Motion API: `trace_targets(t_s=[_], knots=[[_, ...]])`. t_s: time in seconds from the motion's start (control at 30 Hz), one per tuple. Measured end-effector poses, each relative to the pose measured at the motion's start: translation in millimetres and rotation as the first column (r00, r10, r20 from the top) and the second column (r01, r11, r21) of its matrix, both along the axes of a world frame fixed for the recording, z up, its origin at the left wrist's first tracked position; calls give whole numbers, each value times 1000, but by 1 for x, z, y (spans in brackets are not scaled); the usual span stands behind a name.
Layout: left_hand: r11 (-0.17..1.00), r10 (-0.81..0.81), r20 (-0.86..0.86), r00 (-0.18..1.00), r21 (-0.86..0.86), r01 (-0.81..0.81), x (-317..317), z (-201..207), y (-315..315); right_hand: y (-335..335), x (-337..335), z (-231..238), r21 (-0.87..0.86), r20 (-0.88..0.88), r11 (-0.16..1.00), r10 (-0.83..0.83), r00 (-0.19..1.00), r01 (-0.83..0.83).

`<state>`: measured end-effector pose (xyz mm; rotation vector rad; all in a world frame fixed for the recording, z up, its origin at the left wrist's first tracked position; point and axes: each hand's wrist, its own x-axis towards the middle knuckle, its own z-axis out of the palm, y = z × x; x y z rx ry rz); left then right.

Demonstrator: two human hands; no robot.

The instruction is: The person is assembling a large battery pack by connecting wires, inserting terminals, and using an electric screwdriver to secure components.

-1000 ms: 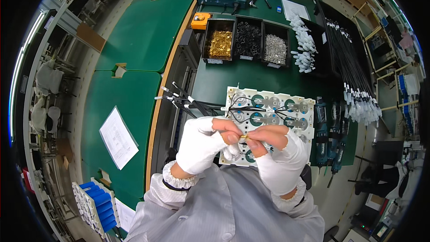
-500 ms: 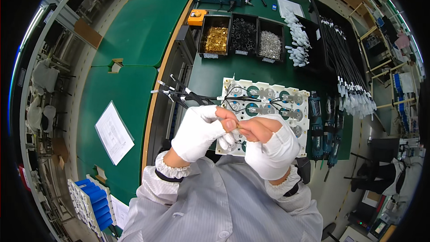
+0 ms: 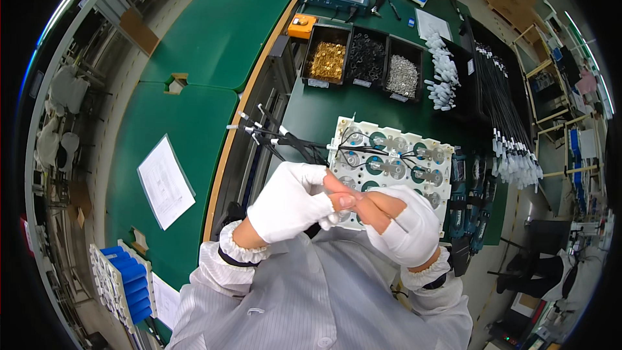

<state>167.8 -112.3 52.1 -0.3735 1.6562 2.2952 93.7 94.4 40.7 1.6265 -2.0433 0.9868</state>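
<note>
My left hand (image 3: 298, 198), in a white glove with bare fingertips, is closed in a pinch. Its thumb and forefinger meet the fingertips of my right hand (image 3: 398, 220), gloved the same way and closed too. Whatever lies between the fingertips is too small or hidden to make out. Both hands hover over the near left part of a white battery module frame (image 3: 447, 172), which carries round cell ends, clear-grey metal plates (image 3: 389, 167) and black wires. A bundle of black cables with white tips (image 3: 295, 142) runs off its left side.
Beyond the frame stand black bins of brass-coloured parts (image 3: 327, 61), black parts (image 3: 367, 58) and silver parts (image 3: 402, 76). White connectors (image 3: 442, 74) and a hanging cable bundle (image 3: 512, 123) are at right. Teal power drivers (image 3: 458, 181) lie beside the frame.
The view has shifted, so the bench items sit lower and farther right. My hands stay pinched together; the golden glint between the fingertips is now covered.
</note>
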Motion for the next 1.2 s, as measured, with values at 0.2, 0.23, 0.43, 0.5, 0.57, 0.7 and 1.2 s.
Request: trace_targets(t_s=[0.2, 0.23, 0.43, 0.5, 0.57, 0.7, 1.2], knots=[[984, 110, -19, 994, -139, -112, 7, -7, 11, 0, 6, -1, 31, 72, 999, -42, 996, 40], [984, 110, -18, 994, -138, -112, 8, -9, 9, 1, 7, -2, 43, 103, 998, -41, 994, 37], [695, 133, -426, 895, -603, -391, 26, -31, 2, 1, 12, -1, 115, 296, 973, -225, 928, 199], [518, -144, -620, 771, -711, -475, 22, -31, -7, 11, 11, -2, 173, 336, 966, -244, 910, 195], [422, -297, -629, 719, -761, -492, 14, -28, -10, 16, 13, -7, 208, 418, 960, -260, 870, 187], [281, -573, -429, 698, -903, -324, 3, -30, -4, 10, 15, -16, 229, 483, 963, -236, 843, 138], [403, -546, -526, 652, -847, -346, -1, -42, -10, -12, 12, -15, -13, 446, 976, -189, 875, 218]])
